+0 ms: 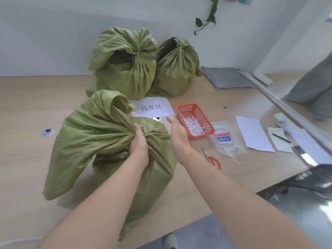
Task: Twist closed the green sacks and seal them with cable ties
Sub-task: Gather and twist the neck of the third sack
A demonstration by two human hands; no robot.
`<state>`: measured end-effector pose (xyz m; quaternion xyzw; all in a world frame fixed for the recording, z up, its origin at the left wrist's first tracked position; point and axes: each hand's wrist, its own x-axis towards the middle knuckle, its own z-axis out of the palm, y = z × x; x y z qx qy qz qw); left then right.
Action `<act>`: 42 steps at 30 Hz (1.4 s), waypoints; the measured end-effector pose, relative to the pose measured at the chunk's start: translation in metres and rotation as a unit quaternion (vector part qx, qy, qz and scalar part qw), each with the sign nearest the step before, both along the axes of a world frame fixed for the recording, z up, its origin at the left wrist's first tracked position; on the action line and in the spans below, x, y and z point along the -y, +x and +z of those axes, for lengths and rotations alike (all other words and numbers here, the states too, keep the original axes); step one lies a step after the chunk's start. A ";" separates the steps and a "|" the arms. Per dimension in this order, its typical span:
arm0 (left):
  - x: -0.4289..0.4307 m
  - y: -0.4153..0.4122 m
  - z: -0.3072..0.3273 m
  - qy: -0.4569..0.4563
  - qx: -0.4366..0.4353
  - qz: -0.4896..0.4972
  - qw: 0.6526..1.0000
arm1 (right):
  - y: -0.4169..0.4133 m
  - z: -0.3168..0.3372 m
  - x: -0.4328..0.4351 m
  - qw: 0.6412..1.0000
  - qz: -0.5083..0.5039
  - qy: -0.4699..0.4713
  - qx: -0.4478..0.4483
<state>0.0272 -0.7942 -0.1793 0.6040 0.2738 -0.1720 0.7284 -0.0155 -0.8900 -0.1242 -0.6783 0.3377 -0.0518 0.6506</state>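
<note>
A green sack (pixel 100 146) stands near the table's front edge, its top gathered into a twisted neck. My left hand (pixel 139 143) grips that neck, and loose sack fabric flops over to the left. My right hand (pixel 177 133) hovers open just right of the sack, fingers straight, close to a red basket (pixel 206 116) of white cable ties (pixel 193 124). Two more green sacks (pixel 125 69) (pixel 177 69) stand at the back by the wall, each cinched at the neck.
A white paper sign (pixel 152 107) lies between the sacks. Red-handled scissors (pixel 212 159), a plastic bag of ties (pixel 225 139), white sheets (pixel 254 133) and a pen (pixel 281 138) lie to the right. A grey mat (pixel 228 77) sits at the back right. The table edge runs diagonally at right.
</note>
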 end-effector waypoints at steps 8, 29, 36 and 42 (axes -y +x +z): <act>0.023 -0.027 -0.003 0.030 0.098 -0.150 0.983 | -0.041 -0.022 0.023 0.998 -0.036 0.013 0.058; 0.171 -0.095 -0.044 0.200 0.117 -0.107 0.967 | -0.104 -0.062 0.199 0.996 0.028 0.073 0.042; 0.207 -0.102 -0.071 0.274 0.160 -0.137 0.938 | -0.122 -0.074 0.224 0.999 0.001 0.036 0.021; 0.230 -0.108 -0.083 0.324 0.169 -0.157 0.918 | -0.131 -0.091 0.241 0.996 -0.053 0.067 0.004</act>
